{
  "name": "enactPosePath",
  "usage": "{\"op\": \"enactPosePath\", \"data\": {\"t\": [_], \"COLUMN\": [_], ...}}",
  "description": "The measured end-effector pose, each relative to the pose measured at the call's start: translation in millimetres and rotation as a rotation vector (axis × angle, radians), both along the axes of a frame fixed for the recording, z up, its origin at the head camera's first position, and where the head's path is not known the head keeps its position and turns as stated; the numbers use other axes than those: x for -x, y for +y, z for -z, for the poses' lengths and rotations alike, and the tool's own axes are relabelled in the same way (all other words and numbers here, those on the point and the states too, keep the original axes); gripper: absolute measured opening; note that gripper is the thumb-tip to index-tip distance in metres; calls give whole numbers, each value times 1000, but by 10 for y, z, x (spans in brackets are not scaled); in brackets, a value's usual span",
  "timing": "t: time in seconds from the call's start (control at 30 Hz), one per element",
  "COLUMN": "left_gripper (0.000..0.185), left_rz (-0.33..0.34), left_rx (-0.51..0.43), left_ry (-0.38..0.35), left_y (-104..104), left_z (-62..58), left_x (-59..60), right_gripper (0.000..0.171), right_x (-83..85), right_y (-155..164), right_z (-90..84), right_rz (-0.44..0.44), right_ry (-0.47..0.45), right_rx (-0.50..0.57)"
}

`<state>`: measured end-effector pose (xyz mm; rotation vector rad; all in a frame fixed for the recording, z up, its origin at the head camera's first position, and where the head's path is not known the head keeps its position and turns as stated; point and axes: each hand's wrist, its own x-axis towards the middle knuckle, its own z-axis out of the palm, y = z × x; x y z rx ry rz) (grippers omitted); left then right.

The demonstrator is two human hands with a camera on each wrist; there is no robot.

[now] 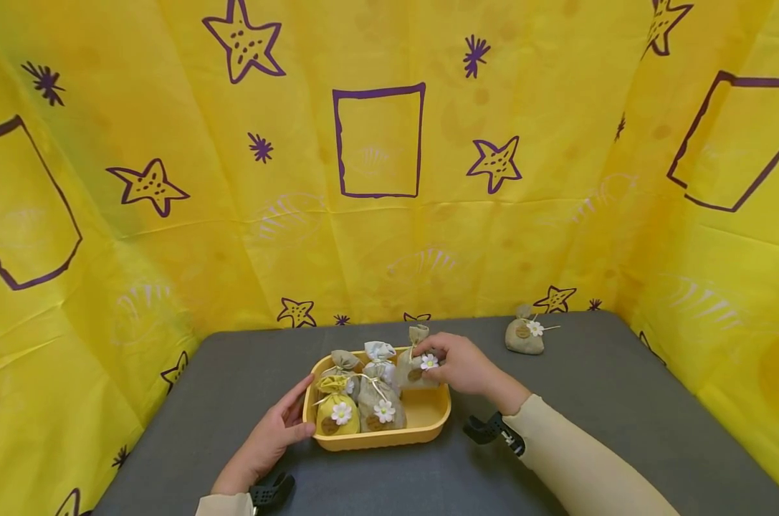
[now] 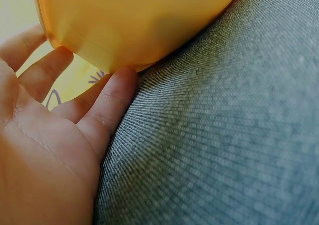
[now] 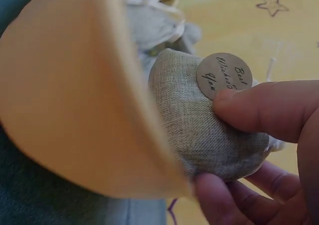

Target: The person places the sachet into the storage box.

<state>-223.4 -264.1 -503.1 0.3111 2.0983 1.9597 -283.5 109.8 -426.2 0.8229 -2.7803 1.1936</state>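
Observation:
My left hand (image 1: 269, 433) holds the left end of a yellow plastic tray (image 1: 421, 434), thumb toward the near corner and fingers along the outer wall. Over the tray's back right part, my right hand (image 1: 464, 365) pinches a grey-beige drawstring pouch (image 1: 408, 371) with a white flower. Its round "Best Wishes" label (image 3: 224, 70) shows beside the thumb in the right wrist view, the pouch's base right at the rim. Inside the tray stand a yellow pouch (image 1: 333, 405), a grey-beige pouch (image 1: 371, 407), a white pouch (image 1: 380, 351) and another grey-beige pouch (image 1: 345, 361), partly hidden.
One more grey-beige pouch (image 1: 523, 342) with a white flower stands toward the back right of the dark grey table (image 1: 247, 373). Yellow printed cloth (image 1: 376, 251) hangs behind the table and along both sides.

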Motion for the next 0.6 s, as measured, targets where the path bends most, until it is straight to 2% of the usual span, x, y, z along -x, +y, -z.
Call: {"op": "enactPosePath", "data": {"t": [0.27, 0.4, 0.6], "left_gripper": [79, 79, 79], "left_rz": [-6, -2, -1], "left_rx": [-1, -7, -6], "left_ry": [2, 4, 5], "left_y": [6, 15, 10], "left_z": [-13, -21, -17], "left_x": [-3, -7, -5], "right_gripper": [34, 33, 31], "right_x": [51, 80, 113], "right_y": [-18, -20, -75], "right_z": [96, 156, 219], "right_rz": [46, 39, -36], "right_ry": [-10, -16, 108], "right_rx": [-43, -48, -136]}}
